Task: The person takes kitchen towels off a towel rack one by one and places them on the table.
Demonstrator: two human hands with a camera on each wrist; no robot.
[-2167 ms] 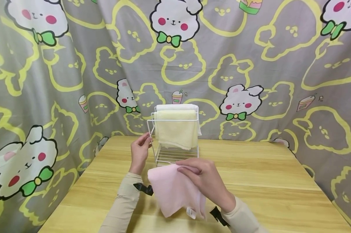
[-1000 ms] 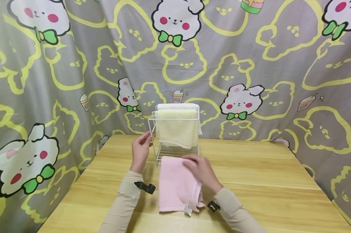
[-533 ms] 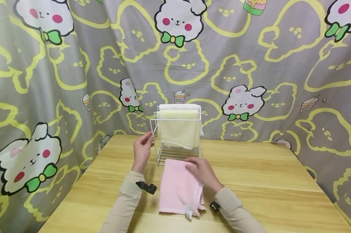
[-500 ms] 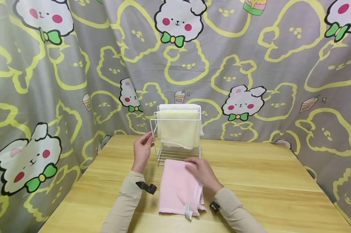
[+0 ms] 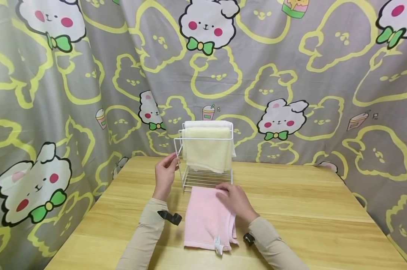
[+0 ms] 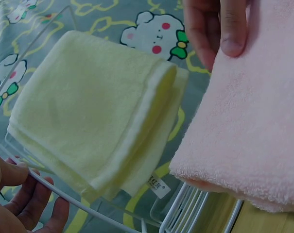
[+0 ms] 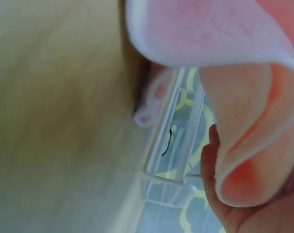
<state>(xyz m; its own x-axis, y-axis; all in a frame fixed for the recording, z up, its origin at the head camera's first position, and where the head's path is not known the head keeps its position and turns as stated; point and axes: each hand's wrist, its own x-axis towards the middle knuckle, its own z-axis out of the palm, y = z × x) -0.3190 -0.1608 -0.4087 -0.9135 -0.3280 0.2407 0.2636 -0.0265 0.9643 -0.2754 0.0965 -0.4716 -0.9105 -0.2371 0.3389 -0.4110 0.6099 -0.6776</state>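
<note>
A folded pink towel [image 5: 203, 219] hangs in front of the white wire rack [image 5: 203, 139], its white label [image 5: 217, 245] at the lower edge. My right hand [image 5: 237, 202] pinches this towel at its upper right corner, thumb on the near side. At the rack's left side, my left hand [image 5: 165, 174] grips an upright wire between thumb and fingers; in the left wrist view the fingers [image 6: 32, 199] curl round that wire. A folded yellow towel [image 5: 206, 152] drapes over one rack bar, and a white towel [image 5: 208, 123] hangs behind it, mostly hidden.
The rack stands on a wood-grain table [image 5: 308, 221], its slatted base [image 5: 206, 178] showing below the yellow towel. A grey curtain [image 5: 244, 67] with rabbit prints hangs behind the table and along its sides. Black straps [image 5: 169, 217] sit at both wrists.
The pink towel was tilted and bunched at first; it has straightened to hang flat before the rack. Lately the right hand has lowered it a little. My left hand keeps its grip on the rack.
</note>
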